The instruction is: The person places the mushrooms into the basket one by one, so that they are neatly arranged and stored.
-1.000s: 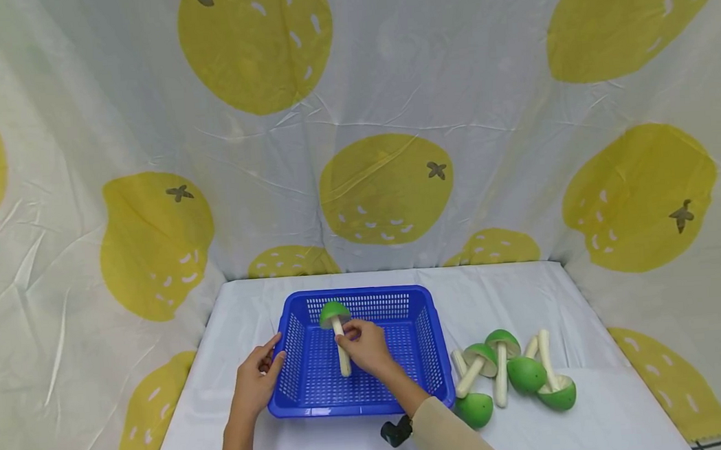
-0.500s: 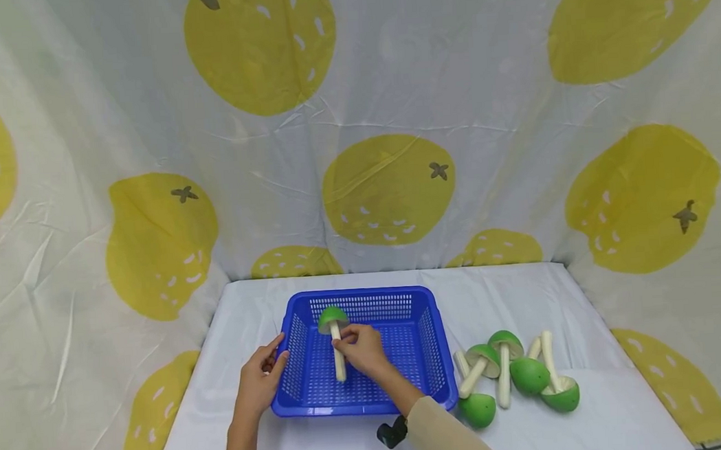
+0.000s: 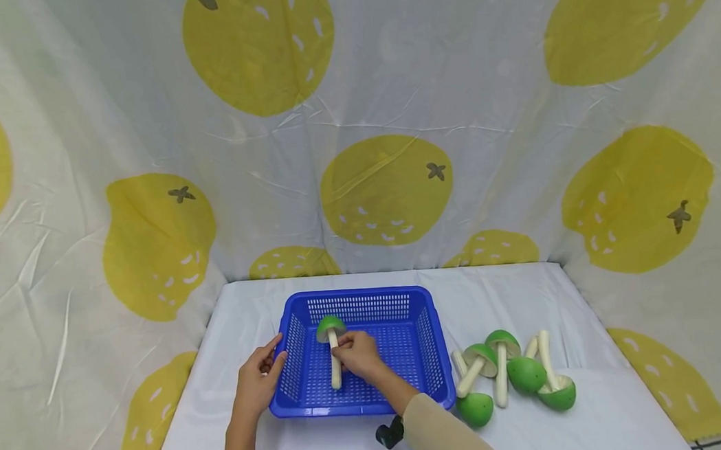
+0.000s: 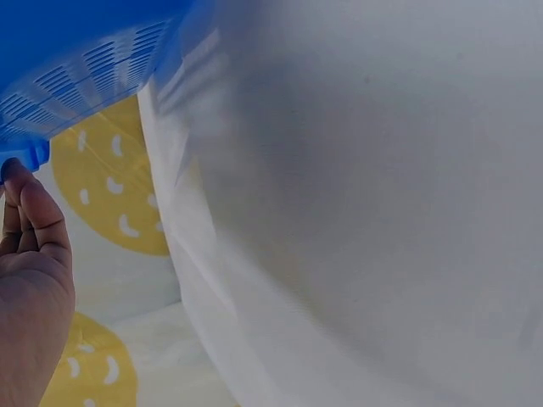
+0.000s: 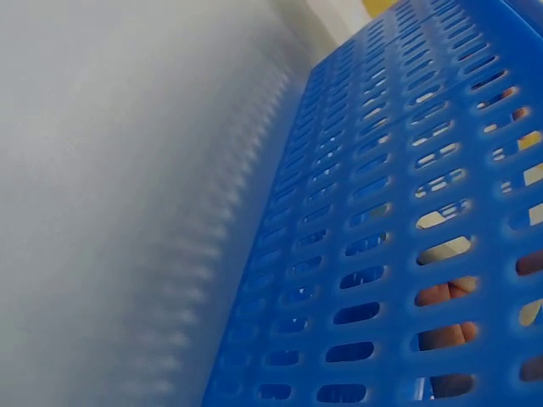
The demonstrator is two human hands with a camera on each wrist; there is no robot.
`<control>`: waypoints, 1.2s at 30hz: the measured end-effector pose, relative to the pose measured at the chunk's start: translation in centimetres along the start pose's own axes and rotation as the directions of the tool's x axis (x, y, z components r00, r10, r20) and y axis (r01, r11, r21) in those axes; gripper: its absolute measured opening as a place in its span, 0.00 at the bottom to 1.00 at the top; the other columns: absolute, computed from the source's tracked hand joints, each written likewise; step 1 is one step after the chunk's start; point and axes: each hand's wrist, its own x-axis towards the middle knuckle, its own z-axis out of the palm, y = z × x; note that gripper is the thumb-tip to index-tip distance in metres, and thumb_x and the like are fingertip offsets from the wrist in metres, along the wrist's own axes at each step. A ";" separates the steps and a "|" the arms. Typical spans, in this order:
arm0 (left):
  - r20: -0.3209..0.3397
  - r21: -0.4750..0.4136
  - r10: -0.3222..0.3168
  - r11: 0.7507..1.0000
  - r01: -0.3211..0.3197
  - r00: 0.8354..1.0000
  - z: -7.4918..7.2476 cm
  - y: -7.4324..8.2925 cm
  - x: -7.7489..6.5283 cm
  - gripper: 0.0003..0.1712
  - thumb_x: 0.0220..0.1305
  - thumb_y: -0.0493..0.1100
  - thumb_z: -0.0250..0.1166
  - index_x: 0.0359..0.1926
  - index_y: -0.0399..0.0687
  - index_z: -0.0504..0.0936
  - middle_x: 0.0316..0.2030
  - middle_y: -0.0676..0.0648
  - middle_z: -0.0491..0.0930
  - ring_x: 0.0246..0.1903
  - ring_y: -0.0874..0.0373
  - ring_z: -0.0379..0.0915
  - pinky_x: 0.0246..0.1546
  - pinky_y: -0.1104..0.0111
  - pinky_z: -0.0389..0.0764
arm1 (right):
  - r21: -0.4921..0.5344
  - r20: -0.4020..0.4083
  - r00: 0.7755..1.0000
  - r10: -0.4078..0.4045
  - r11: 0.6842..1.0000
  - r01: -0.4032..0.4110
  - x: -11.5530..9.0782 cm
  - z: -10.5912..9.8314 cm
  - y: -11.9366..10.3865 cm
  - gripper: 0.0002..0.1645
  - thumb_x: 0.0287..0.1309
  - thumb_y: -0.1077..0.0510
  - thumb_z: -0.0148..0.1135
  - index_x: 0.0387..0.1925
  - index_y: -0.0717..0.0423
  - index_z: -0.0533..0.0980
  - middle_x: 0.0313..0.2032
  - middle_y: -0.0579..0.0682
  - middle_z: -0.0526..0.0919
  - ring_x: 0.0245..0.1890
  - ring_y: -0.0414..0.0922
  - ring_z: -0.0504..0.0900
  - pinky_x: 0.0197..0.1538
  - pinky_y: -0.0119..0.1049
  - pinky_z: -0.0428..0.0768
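Left hand (image 3: 257, 383): Thumb and fingertips meet the left rim of the basket, the wrist angled up from below; whether this grip pinches the edge or merely touches it cannot be told. Its place there is unchanged over the past second.
Blue basket (image 3: 341, 410): Sits on a white-clothed desk (image 3: 324, 447), between the left hand and the loose mushrooms.
Green-capped mushroom (image 3: 334, 364): Held inside the basket, left of centre, cap toward the far side, pale stem toward the near. Over the past second it has shifted nearer the person and slightly left; the handling appears unfinished, the mushroom within the walls but not released. Contact with the base cannot be made out.
Right hand (image 3: 359, 354): Reaches in over the near rim from the right, back of the hand up, its grip pinching the stem below the cap.
Loose mushrooms (image 3: 527, 374): Five green caps show in a cluster just right of the basket, stems at mixed angles, unmoved over the same span.
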 end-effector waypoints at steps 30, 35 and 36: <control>-0.009 -0.023 0.002 1.000 -0.002 1.000 -0.1 -0.2 -0.1 0.26 0.72 0.45 0.67 0.69 0.57 0.78 0.35 0.49 0.75 0.34 0.58 0.70 0.35 0.74 0.74 | 0.061 0.118 0.993 0.019 0.998 -0.027 0.4 0.5 1.1 0.16 0.60 0.68 0.70 0.49 0.69 0.79 0.35 0.56 0.84 0.33 0.47 0.89 0.37 0.42 0.88; -0.005 -0.022 -0.001 1.000 0.001 1.000 0.0 -0.2 0.0 0.26 0.72 0.45 0.66 0.69 0.55 0.78 0.35 0.48 0.75 0.34 0.58 0.70 0.35 0.74 0.73 | 0.054 0.114 0.993 0.028 0.998 -0.034 0.5 0.3 1.1 0.16 0.61 0.67 0.69 0.49 0.70 0.79 0.36 0.57 0.85 0.32 0.48 0.89 0.37 0.42 0.88; -0.005 -0.023 0.000 1.000 0.000 1.000 0.0 -0.1 0.0 0.26 0.72 0.45 0.66 0.69 0.56 0.78 0.35 0.48 0.76 0.34 0.58 0.70 0.35 0.74 0.73 | 0.055 0.109 0.993 0.033 0.998 -0.039 0.5 0.3 1.1 0.16 0.61 0.66 0.69 0.49 0.71 0.78 0.36 0.57 0.85 0.32 0.49 0.89 0.37 0.41 0.88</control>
